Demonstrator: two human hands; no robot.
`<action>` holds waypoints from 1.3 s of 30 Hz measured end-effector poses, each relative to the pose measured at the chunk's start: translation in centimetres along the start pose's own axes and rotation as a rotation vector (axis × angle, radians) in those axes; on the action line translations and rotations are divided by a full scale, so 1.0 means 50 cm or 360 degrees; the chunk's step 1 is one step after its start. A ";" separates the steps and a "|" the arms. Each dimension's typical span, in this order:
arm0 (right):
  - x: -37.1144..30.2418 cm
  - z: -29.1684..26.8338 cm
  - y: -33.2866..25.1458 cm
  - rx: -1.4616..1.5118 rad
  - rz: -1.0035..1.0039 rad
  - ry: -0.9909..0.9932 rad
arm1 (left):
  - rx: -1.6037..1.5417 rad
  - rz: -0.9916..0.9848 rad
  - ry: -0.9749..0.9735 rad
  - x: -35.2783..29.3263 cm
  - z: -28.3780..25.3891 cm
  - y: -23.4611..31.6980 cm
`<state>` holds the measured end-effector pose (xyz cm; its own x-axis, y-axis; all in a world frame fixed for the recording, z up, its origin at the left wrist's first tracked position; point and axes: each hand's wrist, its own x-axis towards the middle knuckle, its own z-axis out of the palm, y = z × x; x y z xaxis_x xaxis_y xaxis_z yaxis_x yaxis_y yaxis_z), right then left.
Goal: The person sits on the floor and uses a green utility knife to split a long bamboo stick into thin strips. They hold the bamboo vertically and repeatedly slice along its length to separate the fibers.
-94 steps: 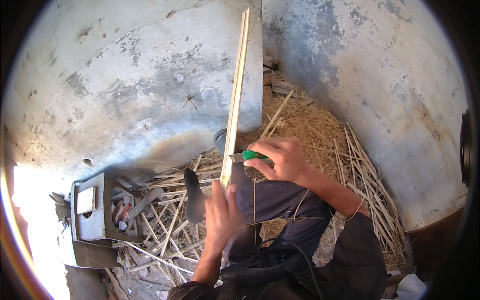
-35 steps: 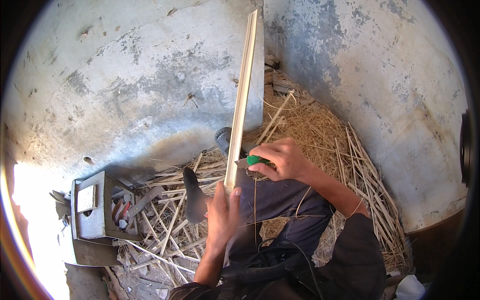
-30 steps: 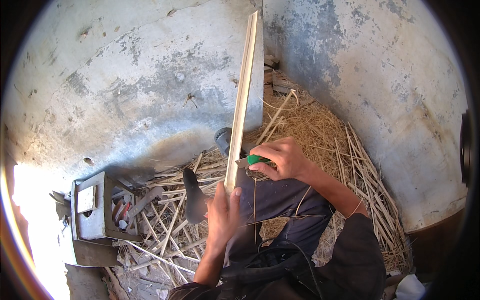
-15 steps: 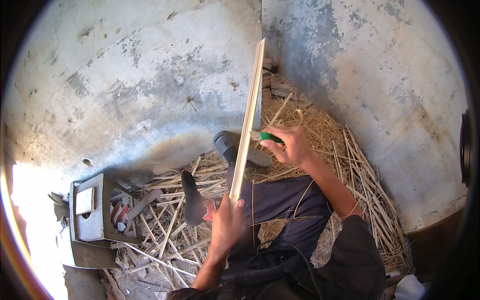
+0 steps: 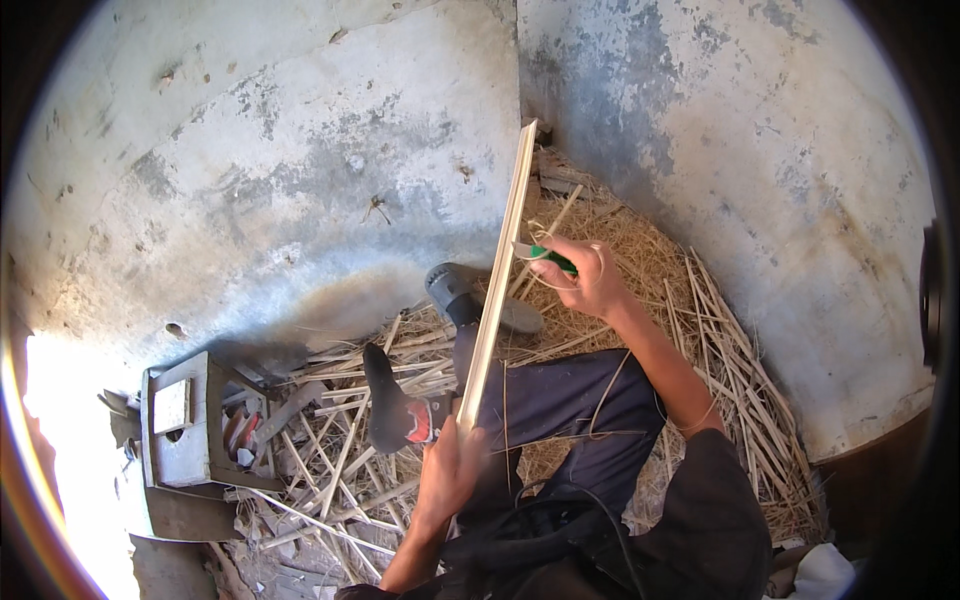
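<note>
My left hand [image 5: 450, 470] is closed round the lower end of a long, pale, split stick [image 5: 500, 285], which slants up and away from me. Its long faces are grooved and look freshly cut. In my right hand [image 5: 592, 280] is a knife with a green handle [image 5: 553, 260]. The knife's short blade [image 5: 523, 250] is at the right edge of the stick, about midway along it. A thin curled shaving [image 5: 545, 287] loops around the fingers of my right hand.
Loose sticks [image 5: 350, 460] litter the floor at left, beside a small wooden box [image 5: 185, 420]. Straw-like shavings [image 5: 640, 235] are heaped in the corner, with more sticks [image 5: 735, 370] along the right wall [image 5: 800, 200]. My outstretched legs [image 5: 570, 390] lie below the stick.
My left hand has drawn the stick down toward me, so its far tip is lower. My right hand with the knife has shifted slightly right, and a curled shaving now shows at it.
</note>
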<state>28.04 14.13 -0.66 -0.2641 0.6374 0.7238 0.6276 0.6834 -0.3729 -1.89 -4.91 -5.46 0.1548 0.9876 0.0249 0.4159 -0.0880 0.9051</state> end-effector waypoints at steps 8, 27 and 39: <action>-0.001 0.005 -0.010 0.0084 -0.0019 -0.0080 | -0.0037 0.0043 0.0010 -0.012 -0.011 -0.007; 0.030 -0.029 0.110 -0.0110 0.0197 0.0164 | 0.0155 0.0097 -0.0056 -0.050 -0.014 -0.056; 0.033 -0.090 0.263 -0.0317 0.0801 0.0413 | 0.0250 0.0167 -0.0153 -0.082 -0.012 -0.032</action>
<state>39.16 22.57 -1.73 0.2728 0.7407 0.6139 0.7612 0.2241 -0.6086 -3.75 -8.74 -6.75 0.2860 0.9558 0.0681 0.5266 -0.2162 0.8222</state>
